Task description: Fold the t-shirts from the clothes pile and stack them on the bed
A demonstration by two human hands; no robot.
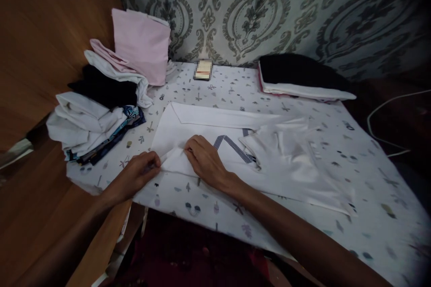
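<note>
A white shirt (289, 166) with navy striped trim lies spread on the patterned cloth, its far edge folded inward along its length. The near left corner of the shirt is pinched by my left hand (143, 170), fingers closed. A little to the right, my right hand (205, 159) grips a raised fold of the same fabric between thumb and fingers. Between my two hands the cloth is lifted slightly and creased. At the right the shirt's upper part is rumpled.
Loosely piled clothes (101, 107) in white, black and blue lean at the left, with a pink folded garment (141, 45) behind. A stack of folded clothes (303, 74) sits back right. A small blurred box (203, 70) stands by the wall. A white cable (373, 119) hangs at right.
</note>
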